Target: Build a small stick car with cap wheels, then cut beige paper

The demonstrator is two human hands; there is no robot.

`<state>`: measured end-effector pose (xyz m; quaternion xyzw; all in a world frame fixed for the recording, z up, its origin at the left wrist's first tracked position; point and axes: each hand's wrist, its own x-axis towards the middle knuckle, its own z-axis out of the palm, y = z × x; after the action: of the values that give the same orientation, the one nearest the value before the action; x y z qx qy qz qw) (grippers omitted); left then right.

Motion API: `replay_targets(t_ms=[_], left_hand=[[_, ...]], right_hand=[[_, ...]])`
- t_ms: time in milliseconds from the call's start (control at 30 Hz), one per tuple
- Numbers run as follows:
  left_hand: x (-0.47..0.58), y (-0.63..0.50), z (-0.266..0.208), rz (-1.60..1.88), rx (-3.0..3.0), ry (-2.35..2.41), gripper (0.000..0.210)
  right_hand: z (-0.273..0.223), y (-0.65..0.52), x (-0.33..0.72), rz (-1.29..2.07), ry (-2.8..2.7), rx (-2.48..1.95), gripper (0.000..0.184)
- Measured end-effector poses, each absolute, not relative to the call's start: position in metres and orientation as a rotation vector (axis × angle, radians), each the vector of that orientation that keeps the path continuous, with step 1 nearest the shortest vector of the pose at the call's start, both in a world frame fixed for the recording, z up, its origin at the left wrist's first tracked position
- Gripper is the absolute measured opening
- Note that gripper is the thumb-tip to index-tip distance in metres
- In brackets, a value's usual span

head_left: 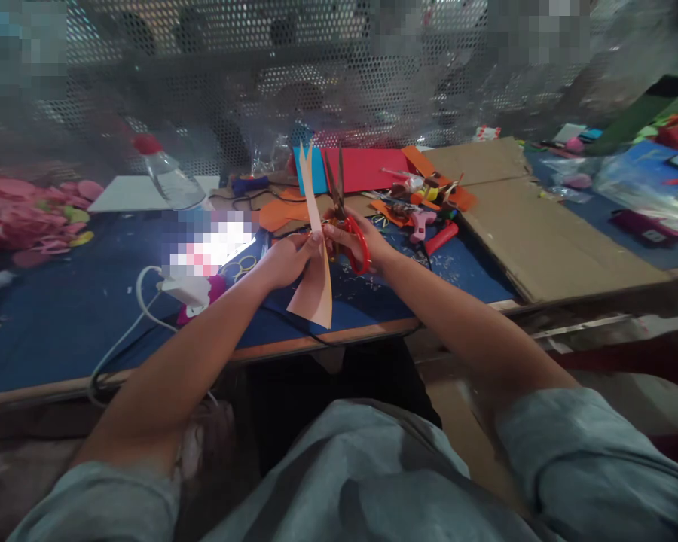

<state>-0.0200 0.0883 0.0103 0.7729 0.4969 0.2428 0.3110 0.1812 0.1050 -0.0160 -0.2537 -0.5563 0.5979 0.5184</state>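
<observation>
Pinched in my left hand [290, 258] is a long pale peach strip of sheet material [313, 290], folded or layered, its upper end split into two points. My right hand [367, 239] is closed around the red handles of a pair of scissors [361, 252]. The blades point up and stand slightly apart, just right of the strip. The fingertips of both hands nearly meet at the strip's middle; whether the right fingers touch it I cannot tell. Behind lie a blue sheet [316, 181] and a red sheet [367, 169].
Orange pieces [282, 213], a pink glue gun [422, 223] and tools lie beyond my hands. Flattened cardboard [565, 233] is at right. At left are a clear bottle [172, 181] with a red cap, a white cable [118, 342] and pink cut pieces [28, 207]. Perforated metal [328, 90] rises behind.
</observation>
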Motion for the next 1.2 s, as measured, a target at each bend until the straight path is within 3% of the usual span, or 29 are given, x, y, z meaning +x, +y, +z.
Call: replay_targets(t_ms=[233, 767, 967, 1200], left_hand=[[-0.0183, 0.0862, 0.0109, 0.605, 2.129, 1.299, 0.079], [-0.0176, 0.0887, 0.0073, 0.692, 1.924, 1.324, 0.065], [-0.0188, 0.0907, 0.0035, 0.764, 1.722, 1.213, 0.072], [-0.0179, 0.0885, 0.0054, 0.802, 1.622, 1.200, 0.065]], right_hand=[[-0.0147, 0.1037, 0.1816, 1.455, -1.367, -0.594, 0.063], [-0.0137, 0.1014, 0.1835, 1.483, -1.462, -0.537, 0.078], [-0.0146, 0.1022, 0.1841, 1.511, -1.443, -0.475, 0.071], [-0.0156, 0.1034, 0.1866, 1.497, -1.400, -0.506, 0.055]])
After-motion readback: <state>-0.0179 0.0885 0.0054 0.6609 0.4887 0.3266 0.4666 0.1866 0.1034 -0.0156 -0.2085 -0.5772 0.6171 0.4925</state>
